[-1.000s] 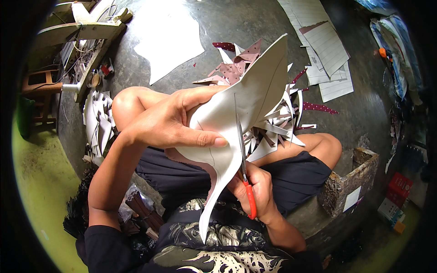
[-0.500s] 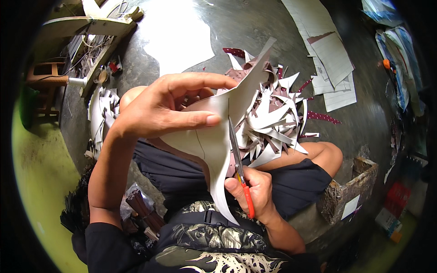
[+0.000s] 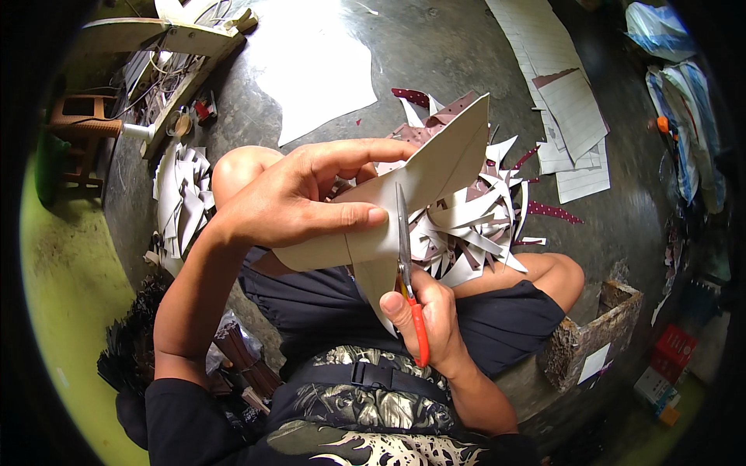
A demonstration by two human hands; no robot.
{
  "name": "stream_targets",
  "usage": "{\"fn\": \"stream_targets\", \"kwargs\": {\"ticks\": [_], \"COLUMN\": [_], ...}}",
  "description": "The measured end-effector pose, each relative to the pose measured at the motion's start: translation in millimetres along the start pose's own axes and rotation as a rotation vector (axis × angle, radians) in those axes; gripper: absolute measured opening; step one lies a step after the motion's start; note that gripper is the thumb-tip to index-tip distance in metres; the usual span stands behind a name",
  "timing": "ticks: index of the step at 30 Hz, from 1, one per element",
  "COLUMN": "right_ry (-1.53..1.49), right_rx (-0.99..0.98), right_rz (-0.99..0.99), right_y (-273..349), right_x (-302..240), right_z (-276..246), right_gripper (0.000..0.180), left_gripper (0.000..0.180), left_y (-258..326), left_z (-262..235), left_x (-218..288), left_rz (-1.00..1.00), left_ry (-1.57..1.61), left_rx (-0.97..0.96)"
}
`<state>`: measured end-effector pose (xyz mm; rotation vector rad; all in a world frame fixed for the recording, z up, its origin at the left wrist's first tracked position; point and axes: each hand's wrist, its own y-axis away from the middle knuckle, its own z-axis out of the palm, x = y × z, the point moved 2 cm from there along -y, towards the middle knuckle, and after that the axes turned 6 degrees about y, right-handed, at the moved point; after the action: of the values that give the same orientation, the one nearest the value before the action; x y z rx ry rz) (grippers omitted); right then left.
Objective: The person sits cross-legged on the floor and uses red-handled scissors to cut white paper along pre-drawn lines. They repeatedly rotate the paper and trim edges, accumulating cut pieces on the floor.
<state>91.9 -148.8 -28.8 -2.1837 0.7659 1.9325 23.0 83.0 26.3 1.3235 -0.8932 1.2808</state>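
Note:
Over my lap, my left hand [image 3: 291,194] pinches a white sheet [image 3: 365,241], thumb on top and fingers beneath. Thin drawn lines run across the sheet's white face, and its far corner points up and to the right. My right hand [image 3: 427,322] grips a pair of scissors [image 3: 404,248] by the red handles. Their grey blades point away from me, at the sheet beside my left thumb. Beyond them lies a heap of pointed offcuts [image 3: 474,217], mostly white, some dusty pink or dotted dark red.
A large white sheet [image 3: 318,85] lies on the floor ahead. Lined paper pieces [image 3: 571,116] are at the far right. A rough box [image 3: 594,334] stands by my right knee. White cut pieces [image 3: 183,194] are stacked at left, near a wooden frame [image 3: 183,78] and brown stool [image 3: 81,124].
The sheet has turned and tilted in my left hand, its far part now showing broader and farther right. The scissors are more upright. The near tail reaches less far toward me.

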Motion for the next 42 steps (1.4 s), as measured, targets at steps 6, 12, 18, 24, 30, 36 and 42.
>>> {"fn": "stream_targets", "kwargs": {"ticks": [6, 12, 18, 24, 30, 36, 42], "right_ry": [-0.008, -0.008, -0.013, 0.002, 0.023, 0.067, 0.113], "right_rx": [-0.037, -0.009, 0.012, 0.046, 0.049, 0.033, -0.010], "right_rz": [0.013, 0.012, 0.009, -0.021, 0.043, 0.033, -0.008], "right_y": [2.0, 1.7, 1.9, 4.0, 0.0, -27.5, -52.5], "right_x": [1.9, -1.5, -4.7, -1.6, 1.5, 4.0, 3.6], "right_z": [-2.3, -3.3, -2.7, -1.1, 1.1, 9.6, 19.0], "right_gripper": [0.055, 0.055, 0.055, 0.054, 0.056, 0.061, 0.065], "left_gripper": [0.066, 0.063, 0.063, 0.064, 0.066, 0.071, 0.074], "left_y": [-0.3, -2.2, 0.0, -0.3, -0.4, -3.5, 4.1], "left_z": [-1.8, 3.7, 4.6, 7.2, 1.8, -20.7, -41.7], "left_x": [-0.5, -3.8, -0.6, -1.8, -9.8, -20.6, -27.3], "left_rz": [-0.082, 0.003, -0.019, -0.016, -0.066, -0.190, -0.253], "left_ry": [0.117, 0.070, -0.005, 0.034, 0.113, 0.214, 0.222], "left_rx": [-0.044, -0.077, -0.080, -0.079, -0.046, 0.019, 0.122]}}
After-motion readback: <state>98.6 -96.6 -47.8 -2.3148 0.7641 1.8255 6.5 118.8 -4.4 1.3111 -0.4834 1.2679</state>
